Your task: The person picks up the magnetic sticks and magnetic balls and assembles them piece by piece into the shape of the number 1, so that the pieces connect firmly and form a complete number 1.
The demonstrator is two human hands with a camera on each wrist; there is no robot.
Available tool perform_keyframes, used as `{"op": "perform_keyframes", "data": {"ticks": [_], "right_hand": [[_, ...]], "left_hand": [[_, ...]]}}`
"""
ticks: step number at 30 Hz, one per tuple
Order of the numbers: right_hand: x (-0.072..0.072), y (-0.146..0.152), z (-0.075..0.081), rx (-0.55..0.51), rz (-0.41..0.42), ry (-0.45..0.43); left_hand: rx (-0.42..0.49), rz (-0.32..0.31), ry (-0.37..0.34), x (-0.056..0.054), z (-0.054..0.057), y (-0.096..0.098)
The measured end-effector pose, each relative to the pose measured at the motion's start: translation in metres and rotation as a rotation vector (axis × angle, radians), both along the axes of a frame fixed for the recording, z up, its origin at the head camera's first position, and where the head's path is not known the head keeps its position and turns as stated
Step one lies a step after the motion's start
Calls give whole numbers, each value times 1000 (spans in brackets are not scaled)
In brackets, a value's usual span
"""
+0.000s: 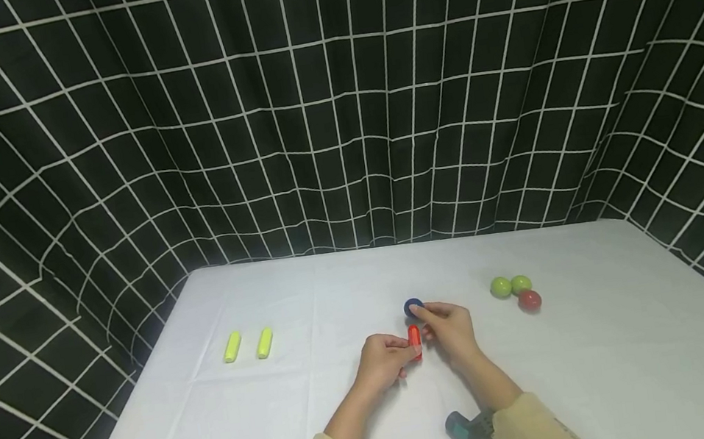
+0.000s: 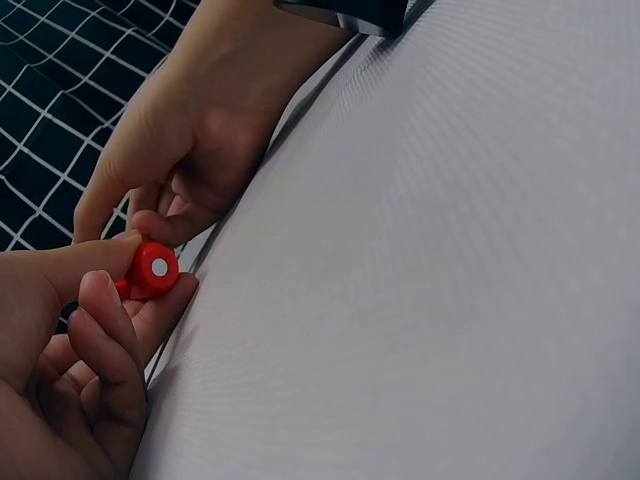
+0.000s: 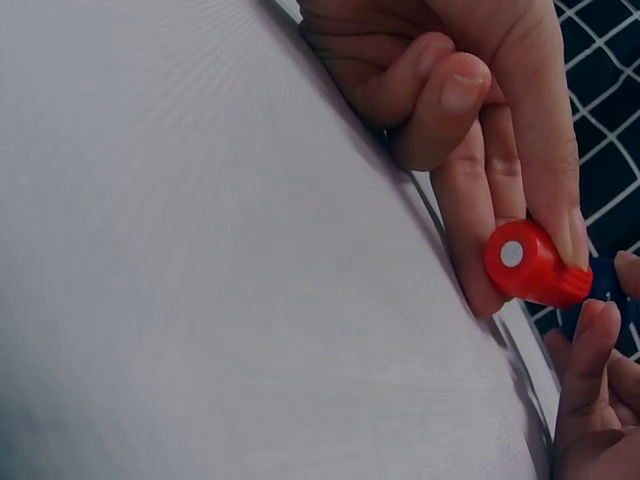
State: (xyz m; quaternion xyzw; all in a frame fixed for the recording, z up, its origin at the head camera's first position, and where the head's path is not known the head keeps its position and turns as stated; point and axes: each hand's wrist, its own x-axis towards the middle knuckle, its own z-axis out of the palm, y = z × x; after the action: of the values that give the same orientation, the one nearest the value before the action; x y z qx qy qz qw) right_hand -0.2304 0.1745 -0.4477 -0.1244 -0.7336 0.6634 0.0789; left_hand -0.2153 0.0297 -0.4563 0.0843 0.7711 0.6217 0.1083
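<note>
Left hand pinching a red cylinder near centre, right hand pinching a blue round piece just beyond its far end, two yellow sticks left on the white table, two green balls and a red ball right

white cloth-covered table here, couple of faint creases running through it. over on the left, two stubby yellow sticks, one just beside the other, both slightly slanted. right side's got two green balls bunched up with a red ball, which sits nearest the front.
</note>
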Motion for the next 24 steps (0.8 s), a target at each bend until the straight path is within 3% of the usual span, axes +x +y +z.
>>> {"op": "perform_keyframes", "data": {"ticks": [12,24], "right_hand": [[0,-3,-2,36,18,-24],[3,-3,-2,-8,72,-17]], "left_hand": [[2,5,2,1,1,1],[11,6,6,2,3,0]]}}
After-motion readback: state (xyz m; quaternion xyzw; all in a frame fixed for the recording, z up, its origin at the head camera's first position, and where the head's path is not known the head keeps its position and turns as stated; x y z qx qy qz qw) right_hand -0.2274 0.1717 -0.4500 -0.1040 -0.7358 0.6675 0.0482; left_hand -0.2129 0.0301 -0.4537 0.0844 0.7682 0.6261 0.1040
